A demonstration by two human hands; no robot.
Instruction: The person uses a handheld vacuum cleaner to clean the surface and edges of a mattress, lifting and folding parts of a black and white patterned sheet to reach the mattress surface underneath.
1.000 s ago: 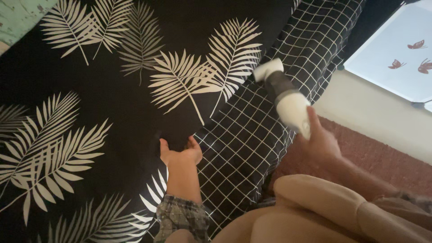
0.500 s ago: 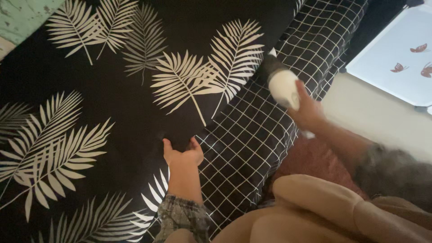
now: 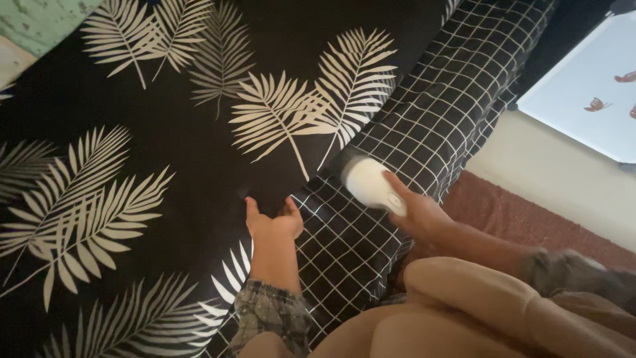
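My left hand (image 3: pixel 273 224) presses down on a black bedcover with pale palm-leaf print (image 3: pixel 152 132), its fingers curled onto the fabric near the cover's edge. My right hand (image 3: pixel 419 215) grips a small white handheld device (image 3: pixel 368 182) and holds its head against the black cloth with a white grid pattern (image 3: pixel 424 113), right beside the leaf cover's edge. The device's front end is hidden against the fabric.
My bent knees in tan trousers (image 3: pixel 464 311) fill the lower right. A reddish rug (image 3: pixel 510 212) lies on a pale floor (image 3: pixel 563 172). A light panel with butterfly shapes (image 3: pixel 589 86) is at the upper right.
My right hand brought the white device down and to the left, from raised over the grid cloth to resting on it near my left hand. The left hand stayed put.
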